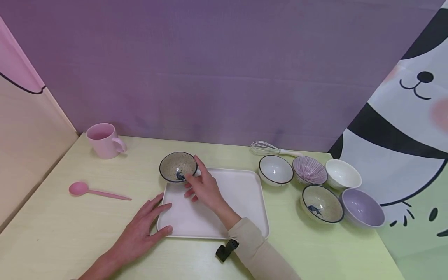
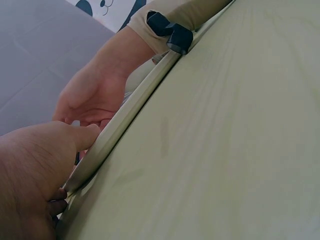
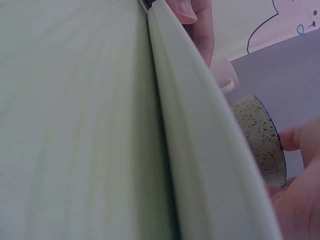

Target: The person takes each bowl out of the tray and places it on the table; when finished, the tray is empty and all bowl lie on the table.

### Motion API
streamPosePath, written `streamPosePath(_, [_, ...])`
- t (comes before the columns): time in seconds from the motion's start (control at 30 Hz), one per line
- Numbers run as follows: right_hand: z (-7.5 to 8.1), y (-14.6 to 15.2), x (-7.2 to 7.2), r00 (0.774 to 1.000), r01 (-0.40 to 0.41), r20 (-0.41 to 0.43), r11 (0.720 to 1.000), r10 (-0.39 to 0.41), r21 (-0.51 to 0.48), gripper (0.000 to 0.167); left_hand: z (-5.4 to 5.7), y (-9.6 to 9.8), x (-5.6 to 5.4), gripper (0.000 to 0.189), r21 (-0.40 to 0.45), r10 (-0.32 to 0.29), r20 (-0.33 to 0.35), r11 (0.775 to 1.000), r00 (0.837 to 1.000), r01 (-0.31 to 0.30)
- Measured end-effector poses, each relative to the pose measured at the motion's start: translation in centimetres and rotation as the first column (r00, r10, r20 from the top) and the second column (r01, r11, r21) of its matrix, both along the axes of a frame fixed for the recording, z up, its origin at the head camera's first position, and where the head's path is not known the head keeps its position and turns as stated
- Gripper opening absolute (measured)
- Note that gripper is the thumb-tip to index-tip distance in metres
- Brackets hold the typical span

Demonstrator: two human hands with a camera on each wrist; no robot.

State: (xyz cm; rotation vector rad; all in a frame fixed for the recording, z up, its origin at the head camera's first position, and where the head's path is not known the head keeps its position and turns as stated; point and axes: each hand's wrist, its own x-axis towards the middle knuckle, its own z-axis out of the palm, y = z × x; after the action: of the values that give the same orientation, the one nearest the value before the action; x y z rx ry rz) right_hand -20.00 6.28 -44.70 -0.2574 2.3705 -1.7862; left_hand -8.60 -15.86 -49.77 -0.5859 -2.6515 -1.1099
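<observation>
At the back left corner of a white rectangular tray (image 1: 238, 202) is a speckled beige bowl (image 1: 175, 163) with a dark rim and a blue pattern inside. My right hand (image 1: 206, 190) pinches its right side, thumb over the rim and forefinger along the outside. The right wrist view shows the bowl's speckled outer wall (image 3: 257, 140) tilted beside that hand; whether its base touches anything is hidden. My left hand (image 1: 140, 229) rests at the tray's left edge with fingers spread. Its thumb lies over the tray rim (image 2: 120, 122) in the left wrist view.
A pink mug (image 1: 101, 142) and a pink spoon (image 1: 99, 192) are on the left. To the right stand a white dark-rimmed bowl (image 1: 275, 169), a purple-striped bowl (image 1: 309, 170), a white bowl (image 1: 343, 174), another speckled bowl (image 1: 322, 204) and a lilac bowl (image 1: 362, 207). A whisk (image 1: 267, 147) lies behind them.
</observation>
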Motion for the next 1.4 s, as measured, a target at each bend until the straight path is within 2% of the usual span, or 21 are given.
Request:
streamPosePath(0.17, [0.0,-0.1,-0.1,1.000,0.023,0.008,0.999,-0.022,-0.023,0.074,-0.1,0.0,-0.1,0.057,-0.003,0.002,-0.006,1.000,1.000,-0.002])
streamPosePath(0.47, [-0.1,-0.5,-0.3,0.994,0.085,0.078,0.986,-0.075,-0.146,0.074,0.0,0.0,0.0,0.057,0.000,0.004,0.002,1.000,1.000,-0.004])
streamPosePath(0.8, [0.2,-0.4,0.1,0.988,0.125,0.122,0.943,-0.092,-0.307,0.074,0.1,0.1,0.1,0.057,0.002,0.001,-0.002,1.000,1.000,-0.001])
streamPosePath(1.1, [1.1,0.8,0.8,0.990,0.130,0.088,0.935,-0.107,-0.330,0.075,0.3,0.0,0.2,0.058,0.007,0.006,0.019,1.000,1.000,-0.006])
streamPosePath(1.4, [1.6,3.0,2.4,0.985,0.173,0.078,0.934,-0.156,-0.312,0.076,0.2,0.0,0.2,0.058,0.007,0.008,0.015,1.000,1.000,-0.008])
